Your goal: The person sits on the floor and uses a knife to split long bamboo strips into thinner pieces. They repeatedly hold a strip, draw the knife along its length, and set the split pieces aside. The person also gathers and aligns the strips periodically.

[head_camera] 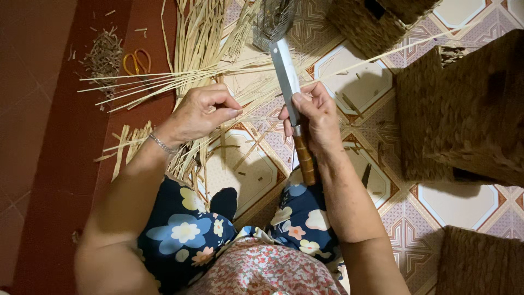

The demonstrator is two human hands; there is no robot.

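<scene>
Right hand [316,117] clamped on knife [289,87] at the blade-handle junction, blade pointing away. Left hand [202,112] pinches thin straw strips [180,76], which fan across the tiled floor [355,82]. Orange scissors [136,61] lie apart; woven baskets [464,104] at right.

Your knife [287,82] has a grey blade and brown banded handle; pale tan straw [202,49], orange-handled scissors [137,61], perhaps dark brown woven baskets [469,104], navy floral trousers [183,232].

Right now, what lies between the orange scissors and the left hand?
In the head view, a fan of pale straw strips crosses the floor between the orange scissors and the left hand.
</scene>
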